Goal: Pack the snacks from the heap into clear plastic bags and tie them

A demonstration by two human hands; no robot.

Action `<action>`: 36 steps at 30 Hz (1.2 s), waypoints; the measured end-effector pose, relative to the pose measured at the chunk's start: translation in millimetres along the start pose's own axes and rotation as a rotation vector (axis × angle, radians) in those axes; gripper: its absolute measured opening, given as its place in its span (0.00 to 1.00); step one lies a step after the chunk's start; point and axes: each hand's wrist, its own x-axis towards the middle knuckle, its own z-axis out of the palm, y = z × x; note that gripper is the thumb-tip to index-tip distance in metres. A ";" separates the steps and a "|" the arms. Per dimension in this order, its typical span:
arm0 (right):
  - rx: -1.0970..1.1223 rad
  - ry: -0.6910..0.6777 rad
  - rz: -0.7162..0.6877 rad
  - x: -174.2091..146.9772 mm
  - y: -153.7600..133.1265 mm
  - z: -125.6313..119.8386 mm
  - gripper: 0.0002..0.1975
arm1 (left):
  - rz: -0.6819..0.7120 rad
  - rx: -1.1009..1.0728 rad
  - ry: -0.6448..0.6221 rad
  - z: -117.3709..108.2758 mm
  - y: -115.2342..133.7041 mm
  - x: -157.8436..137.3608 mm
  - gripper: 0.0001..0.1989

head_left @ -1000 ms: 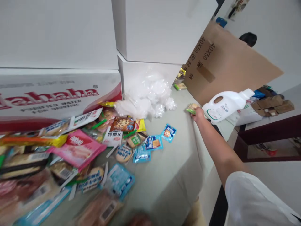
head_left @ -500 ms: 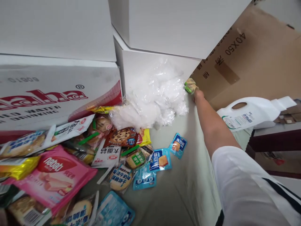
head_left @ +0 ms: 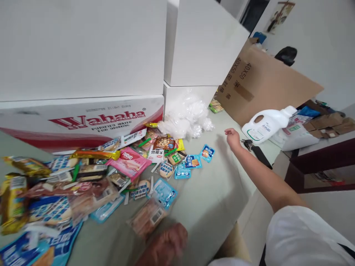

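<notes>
Above the cloth-covered table, my right hand is out to the right with its fingers loosely bent and nothing in them. Just beyond it, a green and yellow snack packet lies by the white box corner. My left hand is low in the middle, smeared by motion, its fingers seeming curled. Beside it lies a clear snack packet with pinkish-brown contents. Blue snack packets lie between the hands. A pink wafer packet rests among several other snacks to the left.
Crumpled clear plastic sits against the white box. A Wahaha water carton stands behind the snacks. To the right are a brown cardboard sheet, a white jug and keys near the table's edge.
My right hand has let go of the green and yellow packet beside the white box and drawn back toward me. My left hand has come into view. The view has pulled back.
</notes>
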 end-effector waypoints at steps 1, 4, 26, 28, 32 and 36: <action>0.007 -0.033 -0.004 -6.9 -9.9 5.5 0.05 | 0.026 -0.015 -0.001 1.9 0.2 2.3 0.25; 0.028 -0.146 0.038 -25.3 -36.3 33.8 0.05 | 0.008 -0.176 0.023 8.9 3.8 6.3 0.40; 0.750 -0.503 0.159 -138.8 -54.8 -10.3 0.13 | -0.005 -0.635 -0.019 3.8 17.7 19.6 0.16; 0.796 -0.518 0.190 -145.5 -53.3 -8.0 0.13 | -0.002 -0.640 -0.019 4.1 17.4 19.3 0.16; 0.831 -0.607 0.244 -159.1 -55.8 -2.5 0.13 | -0.006 -0.623 -0.019 4.9 16.4 18.1 0.16; 0.851 -0.644 0.262 -163.0 -66.2 3.9 0.14 | -0.014 -0.590 -0.017 4.5 12.4 18.8 0.14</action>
